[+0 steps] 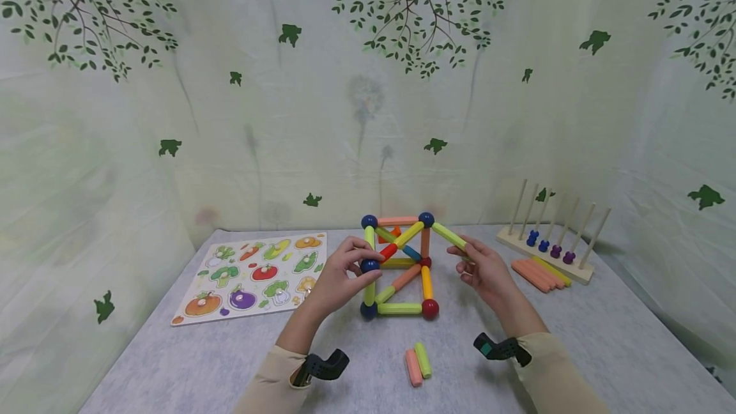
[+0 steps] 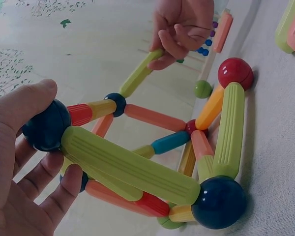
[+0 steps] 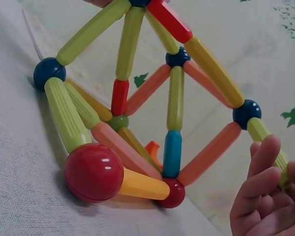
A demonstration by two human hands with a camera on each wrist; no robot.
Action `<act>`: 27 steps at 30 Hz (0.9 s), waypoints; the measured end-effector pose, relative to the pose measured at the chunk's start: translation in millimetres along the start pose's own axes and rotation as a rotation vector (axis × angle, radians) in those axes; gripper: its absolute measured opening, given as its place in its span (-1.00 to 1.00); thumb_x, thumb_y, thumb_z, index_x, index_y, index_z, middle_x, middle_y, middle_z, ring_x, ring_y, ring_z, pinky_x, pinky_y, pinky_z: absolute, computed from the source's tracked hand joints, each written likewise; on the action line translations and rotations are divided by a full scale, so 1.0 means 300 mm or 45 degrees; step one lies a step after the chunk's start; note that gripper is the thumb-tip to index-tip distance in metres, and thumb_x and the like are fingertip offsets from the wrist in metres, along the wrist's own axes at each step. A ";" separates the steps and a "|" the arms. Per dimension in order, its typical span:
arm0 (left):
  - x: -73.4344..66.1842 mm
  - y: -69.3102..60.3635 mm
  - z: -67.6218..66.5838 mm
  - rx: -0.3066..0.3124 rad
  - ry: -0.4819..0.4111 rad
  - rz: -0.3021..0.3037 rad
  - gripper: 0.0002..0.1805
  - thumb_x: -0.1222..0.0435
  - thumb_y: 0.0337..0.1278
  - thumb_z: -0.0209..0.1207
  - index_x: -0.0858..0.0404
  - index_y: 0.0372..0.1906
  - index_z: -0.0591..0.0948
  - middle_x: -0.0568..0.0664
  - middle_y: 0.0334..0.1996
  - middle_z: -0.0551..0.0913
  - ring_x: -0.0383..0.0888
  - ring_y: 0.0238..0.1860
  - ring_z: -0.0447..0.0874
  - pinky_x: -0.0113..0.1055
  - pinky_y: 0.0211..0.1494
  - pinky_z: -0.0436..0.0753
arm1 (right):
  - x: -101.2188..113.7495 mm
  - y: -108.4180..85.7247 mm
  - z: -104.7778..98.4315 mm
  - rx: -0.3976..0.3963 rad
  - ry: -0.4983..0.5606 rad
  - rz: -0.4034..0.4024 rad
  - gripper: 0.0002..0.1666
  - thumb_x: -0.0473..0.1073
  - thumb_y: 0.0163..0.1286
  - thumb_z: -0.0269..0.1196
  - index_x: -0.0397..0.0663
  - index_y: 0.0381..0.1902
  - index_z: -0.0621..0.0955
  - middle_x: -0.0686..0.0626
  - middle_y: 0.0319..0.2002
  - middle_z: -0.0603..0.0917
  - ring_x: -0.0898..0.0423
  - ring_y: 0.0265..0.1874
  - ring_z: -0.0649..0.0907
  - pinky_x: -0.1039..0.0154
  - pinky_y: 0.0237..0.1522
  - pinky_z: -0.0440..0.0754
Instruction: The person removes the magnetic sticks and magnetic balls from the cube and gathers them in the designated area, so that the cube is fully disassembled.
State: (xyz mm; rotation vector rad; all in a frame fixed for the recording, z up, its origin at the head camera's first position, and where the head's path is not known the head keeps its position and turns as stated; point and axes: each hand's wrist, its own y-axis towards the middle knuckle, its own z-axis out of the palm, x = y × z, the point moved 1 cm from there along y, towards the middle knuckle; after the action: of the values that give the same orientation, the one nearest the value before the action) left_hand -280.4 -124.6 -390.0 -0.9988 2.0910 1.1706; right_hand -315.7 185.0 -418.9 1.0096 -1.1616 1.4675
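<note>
A building frame of coloured sticks and balls stands on the table, its front base a light green stick (image 1: 399, 308) between a dark blue ball and a red ball (image 1: 430, 308). My left hand (image 1: 339, 276) pinches another blue ball (image 2: 46, 125) at the frame's front upper left corner, thumb and fingers on opposite sides. With thumb and fingertips, my right hand (image 1: 489, 276) holds the outer end of a light green stick (image 1: 448, 235). That stick's inner end meets the blue ball (image 3: 247, 114) at the upper right corner and slopes outward and down.
A pink stick (image 1: 413, 368) and a green stick (image 1: 422, 360) lie in front of the frame. A vegetable picture board (image 1: 247, 302) lies left. At right are a wooden peg stand (image 1: 581, 271) with beads and several pink sticks (image 1: 531, 276) beside it.
</note>
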 end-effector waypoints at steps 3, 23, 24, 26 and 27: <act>0.001 -0.001 0.000 -0.001 -0.001 0.001 -0.77 0.27 0.16 0.38 0.07 -0.06 0.74 -0.07 -0.02 0.52 -0.16 -0.05 0.52 -0.41 -0.07 0.65 | -0.015 0.008 -0.005 0.031 0.130 0.055 -0.45 0.05 0.65 -0.11 0.15 0.51 0.27 0.13 -0.08 0.68 0.20 -0.43 0.52 0.48 -0.38 0.48; 0.003 0.000 0.002 0.010 -0.004 0.013 -0.77 0.28 0.18 0.37 0.07 -0.06 0.73 -0.06 -0.01 0.52 -0.16 -0.04 0.51 -0.43 -0.06 0.64 | -0.081 0.048 -0.010 0.151 0.616 0.201 -0.48 0.04 0.65 -0.21 0.27 0.50 0.20 0.09 -0.12 0.60 0.27 -0.47 0.43 0.54 -0.52 0.33; 0.002 0.000 0.002 0.012 -0.005 0.013 -0.78 0.28 0.18 0.36 0.07 -0.06 0.73 -0.06 -0.01 0.52 -0.16 -0.04 0.51 -0.43 -0.07 0.65 | -0.080 0.047 -0.010 0.152 0.627 0.205 -0.48 0.04 0.65 -0.21 0.27 0.50 0.19 0.09 -0.13 0.59 0.27 -0.48 0.43 0.55 -0.52 0.32; 0.001 0.000 0.002 0.013 -0.011 0.018 -0.78 0.29 0.18 0.36 0.07 -0.06 0.73 -0.06 -0.01 0.52 -0.16 -0.05 0.52 -0.43 -0.08 0.65 | -0.078 0.046 -0.013 0.144 0.637 0.210 -0.48 0.04 0.65 -0.21 0.27 0.50 0.18 0.08 -0.14 0.58 0.27 -0.47 0.43 0.56 -0.53 0.32; 0.001 0.000 0.002 0.014 -0.014 0.019 -0.78 0.29 0.19 0.36 0.08 -0.05 0.73 -0.05 -0.01 0.52 -0.15 -0.05 0.52 -0.43 -0.08 0.65 | -0.076 0.044 -0.014 0.132 0.635 0.211 -0.48 0.04 0.65 -0.20 0.27 0.50 0.19 0.08 -0.14 0.58 0.27 -0.47 0.43 0.56 -0.52 0.32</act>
State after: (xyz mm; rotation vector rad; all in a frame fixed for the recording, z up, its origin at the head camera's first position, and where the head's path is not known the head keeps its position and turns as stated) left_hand -280.5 -124.1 -390.5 -0.9708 2.0977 1.1683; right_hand -324.6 184.0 -443.9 0.5698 -0.8256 1.7972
